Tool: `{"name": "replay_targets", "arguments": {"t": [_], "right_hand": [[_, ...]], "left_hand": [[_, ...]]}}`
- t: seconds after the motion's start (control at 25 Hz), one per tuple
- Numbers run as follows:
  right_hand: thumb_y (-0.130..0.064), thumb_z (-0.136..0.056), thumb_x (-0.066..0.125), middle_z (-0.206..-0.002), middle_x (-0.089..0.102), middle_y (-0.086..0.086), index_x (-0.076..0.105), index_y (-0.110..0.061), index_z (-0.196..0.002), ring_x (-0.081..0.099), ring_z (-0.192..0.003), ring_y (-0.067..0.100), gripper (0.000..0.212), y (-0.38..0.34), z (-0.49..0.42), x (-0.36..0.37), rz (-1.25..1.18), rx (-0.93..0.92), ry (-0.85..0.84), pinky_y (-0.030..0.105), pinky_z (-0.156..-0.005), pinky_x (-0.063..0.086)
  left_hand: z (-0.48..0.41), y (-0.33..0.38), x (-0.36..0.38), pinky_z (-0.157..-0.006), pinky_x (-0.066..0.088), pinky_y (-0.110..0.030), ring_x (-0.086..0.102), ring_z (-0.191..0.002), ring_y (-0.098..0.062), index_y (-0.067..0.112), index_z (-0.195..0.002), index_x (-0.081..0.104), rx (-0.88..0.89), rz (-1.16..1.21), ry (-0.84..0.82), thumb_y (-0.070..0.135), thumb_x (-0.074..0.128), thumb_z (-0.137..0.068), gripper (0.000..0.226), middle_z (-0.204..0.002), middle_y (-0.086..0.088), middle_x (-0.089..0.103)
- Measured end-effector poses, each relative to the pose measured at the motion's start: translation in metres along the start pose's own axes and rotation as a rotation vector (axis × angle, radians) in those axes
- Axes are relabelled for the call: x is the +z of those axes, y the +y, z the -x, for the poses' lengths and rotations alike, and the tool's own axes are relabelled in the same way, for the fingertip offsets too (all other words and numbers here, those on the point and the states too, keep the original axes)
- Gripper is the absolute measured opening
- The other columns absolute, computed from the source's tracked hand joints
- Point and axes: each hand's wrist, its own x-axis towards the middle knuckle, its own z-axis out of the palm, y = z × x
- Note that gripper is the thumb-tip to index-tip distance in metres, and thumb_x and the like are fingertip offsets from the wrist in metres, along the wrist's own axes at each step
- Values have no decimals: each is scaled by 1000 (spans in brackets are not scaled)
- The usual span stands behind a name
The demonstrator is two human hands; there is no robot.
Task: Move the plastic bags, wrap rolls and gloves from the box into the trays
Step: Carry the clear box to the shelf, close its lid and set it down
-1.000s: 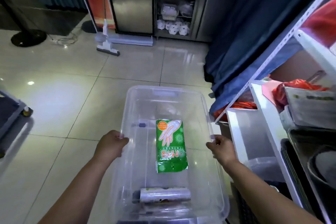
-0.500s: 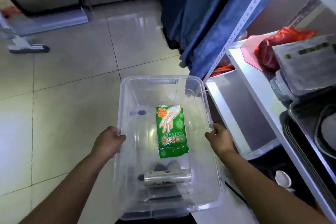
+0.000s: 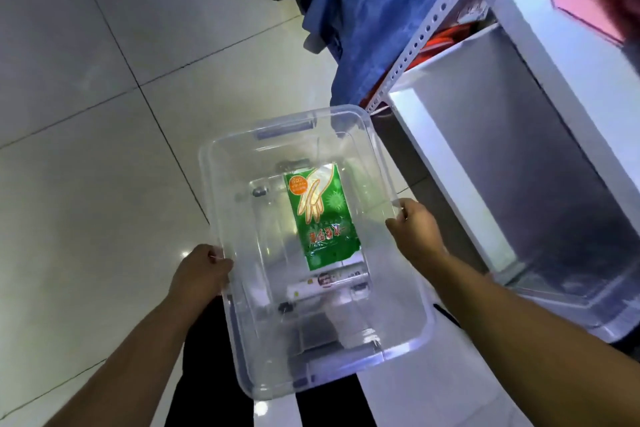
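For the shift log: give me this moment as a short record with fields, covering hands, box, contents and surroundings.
left hand: grip on the left rim of the box
right hand: grip on the right rim
box: clear plastic box, held above the tiled floor, no lid on it
contents: green glove packet lying flat; wrap roll at its near end
surroundings: white shelf unit to the right; blue cloth hanging beyond the box
task state: both items not yet taken out
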Motion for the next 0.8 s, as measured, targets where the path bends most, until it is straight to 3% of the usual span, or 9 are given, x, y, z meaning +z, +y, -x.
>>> {"name": "replay_targets", "arguments": {"t": [0.16,0.32,0.4,0.56,0.68,0.8], "right_hand": [[-15,-86,61,-92,63,10,52,-13,-125,62,-82,28,41,20,-77,58,64,-19,34,43,-78,55],[-15,-85,61,-92,57,7,55,-12,-121,55,-79,24,37,37,-138,98,102,-26,69,30,-73,45],[-15,-85,61,-94,56,6,56,-14,-121,52,-78,21,36,43,-163,112,95,-20,78,27,-73,42],[-16,-85,60,-100,58,8,58,-17,-119,51,-77,20,34,53,-197,127,103,-35,115,27,-71,41],[-19,-86,60,-103,60,7,58,-20,-119,52,-77,20,33,61,-210,134,110,-30,153,28,-72,44],[-19,-87,60,-109,61,7,57,-20,-120,54,-81,19,33,64,-211,136,105,-17,171,30,-75,47]], "left_hand": [[-103,-9,42,-82,54,-55,66,-77,-38,12,-81,55,-42,33,-41,7,62,-79,8,-76,-16,64],[-169,-18,75,-81,55,-54,63,-71,-31,6,-80,56,-84,82,-116,4,60,-78,5,-68,-13,58],[-191,-19,88,-70,57,-42,62,-65,-29,2,-76,55,-70,30,-122,6,58,-78,5,-61,-11,58],[-206,-21,111,-45,45,-22,56,-50,-19,2,-65,54,-51,4,-145,3,56,-79,14,-57,-12,60],[-207,-24,124,-53,44,-26,56,-50,-25,8,-52,48,-28,-5,-151,1,56,-78,28,-53,-12,60],[-207,-26,127,-60,44,-31,55,-57,-26,8,-60,49,-29,15,-156,2,55,-79,20,-61,-13,60]]}}
